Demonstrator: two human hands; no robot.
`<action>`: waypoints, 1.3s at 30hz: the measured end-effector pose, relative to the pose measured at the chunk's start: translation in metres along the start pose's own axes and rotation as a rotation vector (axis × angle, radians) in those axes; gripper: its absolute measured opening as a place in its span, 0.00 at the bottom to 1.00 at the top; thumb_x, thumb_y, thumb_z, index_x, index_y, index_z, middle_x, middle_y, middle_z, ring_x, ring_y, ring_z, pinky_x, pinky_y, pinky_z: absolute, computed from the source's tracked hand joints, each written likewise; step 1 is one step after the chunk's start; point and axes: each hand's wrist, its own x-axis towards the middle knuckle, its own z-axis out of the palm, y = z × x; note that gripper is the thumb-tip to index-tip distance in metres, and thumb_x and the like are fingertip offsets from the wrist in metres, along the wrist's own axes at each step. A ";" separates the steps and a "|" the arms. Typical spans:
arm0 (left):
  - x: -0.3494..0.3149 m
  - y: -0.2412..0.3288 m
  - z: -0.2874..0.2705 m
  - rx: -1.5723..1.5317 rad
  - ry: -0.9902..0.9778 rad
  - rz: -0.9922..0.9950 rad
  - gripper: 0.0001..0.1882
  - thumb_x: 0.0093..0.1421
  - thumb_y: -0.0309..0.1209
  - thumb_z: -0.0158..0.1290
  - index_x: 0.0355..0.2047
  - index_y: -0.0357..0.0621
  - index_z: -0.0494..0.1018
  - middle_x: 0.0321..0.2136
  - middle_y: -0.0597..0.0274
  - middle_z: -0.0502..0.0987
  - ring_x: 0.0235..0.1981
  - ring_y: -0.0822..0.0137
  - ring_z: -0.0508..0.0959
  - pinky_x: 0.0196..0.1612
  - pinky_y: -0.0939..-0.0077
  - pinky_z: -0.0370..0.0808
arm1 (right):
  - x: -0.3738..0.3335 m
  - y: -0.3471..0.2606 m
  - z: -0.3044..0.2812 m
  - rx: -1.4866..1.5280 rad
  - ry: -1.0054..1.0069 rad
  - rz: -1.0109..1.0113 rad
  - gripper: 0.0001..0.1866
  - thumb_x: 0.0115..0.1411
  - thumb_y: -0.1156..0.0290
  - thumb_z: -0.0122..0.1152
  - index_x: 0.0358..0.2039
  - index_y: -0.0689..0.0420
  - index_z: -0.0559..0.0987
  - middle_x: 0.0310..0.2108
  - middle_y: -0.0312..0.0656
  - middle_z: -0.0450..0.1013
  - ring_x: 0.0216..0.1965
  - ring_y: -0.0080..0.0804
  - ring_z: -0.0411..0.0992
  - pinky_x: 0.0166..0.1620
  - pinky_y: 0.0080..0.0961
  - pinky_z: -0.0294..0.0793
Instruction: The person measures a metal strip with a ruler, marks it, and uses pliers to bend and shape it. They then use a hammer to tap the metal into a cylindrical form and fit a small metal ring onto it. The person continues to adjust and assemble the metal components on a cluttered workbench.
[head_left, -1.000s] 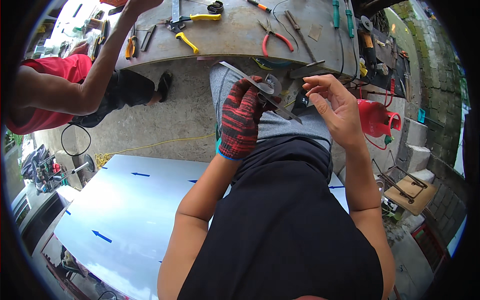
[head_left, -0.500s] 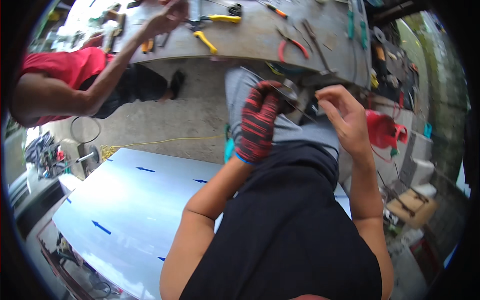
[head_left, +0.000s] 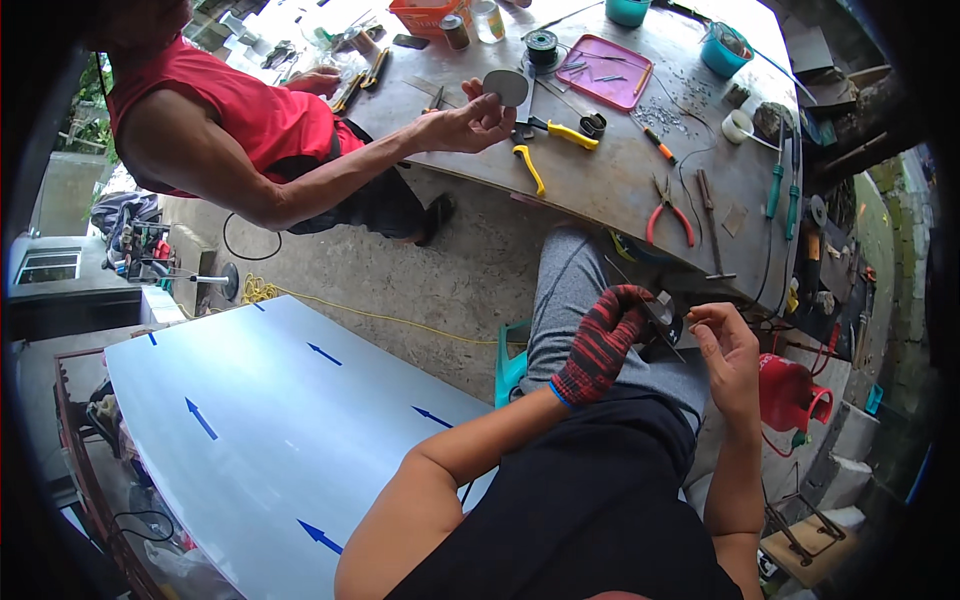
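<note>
My left hand (head_left: 603, 345), in a red and black striped glove, is closed on a thin dark piece (head_left: 662, 322) above my lap. The piece is seen nearly edge-on, so its full shape does not show. Just to the right, my bare right hand (head_left: 728, 350) has thumb and forefinger pinched near the piece's edge. Whatever lies between those fingertips is too small to name. Across at the left, a co-worker in a red sleeveless top holds up a round grey disc (head_left: 507, 88) over the workbench (head_left: 620, 185).
On the bench lie red-handled pliers (head_left: 670, 213), a hammer (head_left: 709, 225), an orange-handled screwdriver (head_left: 660, 147), yellow-handled tools (head_left: 570, 134), a wire spool (head_left: 541, 50) and a pink tray (head_left: 632, 85). A red gas cylinder (head_left: 785, 390) stands right; a pale sheet (head_left: 260, 400) spreads left.
My view has swung up and left, so more of the bench shows. The co-worker's round disc has come into view. My hands stay close together above my lap, the left still gripping the thin piece.
</note>
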 end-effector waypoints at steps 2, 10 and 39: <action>0.000 -0.002 -0.001 -0.023 -0.002 -0.005 0.13 0.75 0.31 0.49 0.57 0.42 0.70 0.48 0.63 0.77 0.48 0.72 0.78 0.53 0.73 0.77 | 0.001 -0.001 0.000 -0.003 -0.003 0.002 0.08 0.67 0.77 0.60 0.46 0.62 0.79 0.41 0.38 0.76 0.43 0.23 0.73 0.50 0.23 0.71; 0.000 -0.001 -0.006 -0.032 -0.005 -0.042 0.15 0.74 0.29 0.50 0.58 0.43 0.69 0.52 0.60 0.76 0.52 0.69 0.78 0.56 0.70 0.77 | 0.003 -0.006 0.002 -0.034 -0.013 -0.012 0.09 0.66 0.78 0.60 0.46 0.63 0.79 0.41 0.39 0.77 0.42 0.24 0.74 0.49 0.24 0.72; 0.008 0.021 -0.002 0.021 -0.032 -0.072 0.24 0.68 0.31 0.58 0.61 0.41 0.67 0.48 0.59 0.77 0.46 0.67 0.80 0.51 0.70 0.76 | -0.014 -0.011 -0.002 -0.151 0.090 -0.054 0.10 0.63 0.79 0.61 0.46 0.63 0.80 0.40 0.41 0.77 0.39 0.28 0.76 0.45 0.25 0.75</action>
